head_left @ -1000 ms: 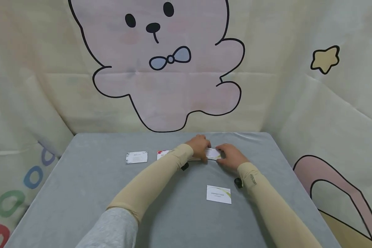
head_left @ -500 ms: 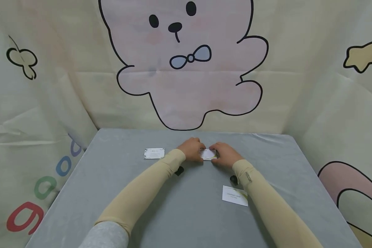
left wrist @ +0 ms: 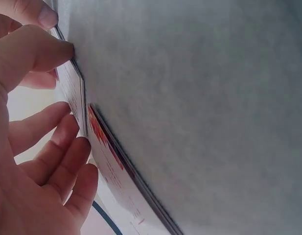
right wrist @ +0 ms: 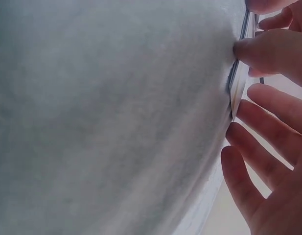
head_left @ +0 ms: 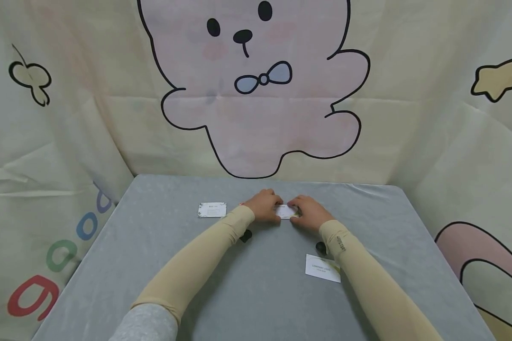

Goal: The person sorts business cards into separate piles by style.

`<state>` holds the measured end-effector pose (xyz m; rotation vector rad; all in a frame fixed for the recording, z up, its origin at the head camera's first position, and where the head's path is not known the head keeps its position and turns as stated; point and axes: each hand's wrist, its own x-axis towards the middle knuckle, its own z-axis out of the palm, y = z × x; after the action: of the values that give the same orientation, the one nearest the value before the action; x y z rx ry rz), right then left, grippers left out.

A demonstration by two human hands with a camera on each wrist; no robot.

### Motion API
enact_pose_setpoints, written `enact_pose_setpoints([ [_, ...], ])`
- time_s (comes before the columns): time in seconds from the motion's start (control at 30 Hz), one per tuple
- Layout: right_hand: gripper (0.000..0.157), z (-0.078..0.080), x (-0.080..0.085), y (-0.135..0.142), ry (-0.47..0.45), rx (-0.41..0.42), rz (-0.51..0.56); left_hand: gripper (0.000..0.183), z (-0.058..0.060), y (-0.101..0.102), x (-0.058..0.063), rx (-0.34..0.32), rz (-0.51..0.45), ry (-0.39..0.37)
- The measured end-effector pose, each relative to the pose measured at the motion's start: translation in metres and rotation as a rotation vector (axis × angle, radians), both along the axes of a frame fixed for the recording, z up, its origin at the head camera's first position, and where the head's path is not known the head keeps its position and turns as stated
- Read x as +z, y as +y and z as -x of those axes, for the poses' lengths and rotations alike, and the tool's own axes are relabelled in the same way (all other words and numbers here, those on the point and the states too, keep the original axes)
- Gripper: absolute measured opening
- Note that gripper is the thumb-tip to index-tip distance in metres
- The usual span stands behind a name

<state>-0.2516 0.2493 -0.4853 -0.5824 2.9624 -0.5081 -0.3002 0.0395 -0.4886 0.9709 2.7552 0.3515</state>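
At the far middle of the table, both hands hold a thin stack of white business cards (head_left: 285, 211) between them. My left hand (head_left: 264, 206) pinches its left end, thumb on the near long edge and a finger over the far one. The right hand (head_left: 310, 212) grips the other end the same way, its remaining fingers spread in the right wrist view. Right beside the held cards in the left wrist view lies a second stack of business cards with a red pattern (left wrist: 116, 166). In the head view the left hand and sleeve hide most of that stack.
A single white business card (head_left: 212, 210) with dark corner patterns lies to the left. Another business card (head_left: 323, 268), with a green-yellow curve, lies nearer, partly overlapped by the right sleeve. Grey cloth covers the table (head_left: 256, 284), and printed curtains (head_left: 256, 137) surround it.
The head view has turned left. Both hands have shifted left along the table with the cards, toward the red-patterned stack, now mostly covered. Over the last half second they hardly move.
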Motion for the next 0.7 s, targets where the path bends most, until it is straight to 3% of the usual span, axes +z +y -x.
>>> enact_pose_setpoints([
  [0.13,0.054,-0.010,0.001,0.006,0.006,0.002,0.040,0.066,-0.009,0.003,-0.001,0.000,0.005,0.055],
  [0.2,0.059,-0.024,0.002,0.012,0.020,0.009,0.074,0.069,-0.025,0.007,0.001,-0.028,0.001,0.102],
  [0.33,0.064,-0.076,0.004,0.034,0.088,0.023,0.115,0.072,-0.076,0.020,0.008,-0.154,-0.036,0.172],
  [0.43,0.063,-0.121,0.004,0.051,0.146,0.010,0.106,0.073,-0.114,0.027,0.011,-0.269,-0.054,0.167],
  [0.5,0.063,-0.147,0.002,0.059,0.168,-0.003,0.095,0.076,-0.132,0.030,0.010,-0.326,-0.051,0.150],
  [0.6,0.064,-0.175,-0.002,0.066,0.183,-0.039,0.089,0.077,-0.146,0.034,0.007,-0.353,-0.040,0.115],
  [0.7,0.062,-0.189,-0.008,0.068,0.218,-0.045,0.093,0.074,-0.151,0.039,0.005,-0.335,-0.039,0.082],
])
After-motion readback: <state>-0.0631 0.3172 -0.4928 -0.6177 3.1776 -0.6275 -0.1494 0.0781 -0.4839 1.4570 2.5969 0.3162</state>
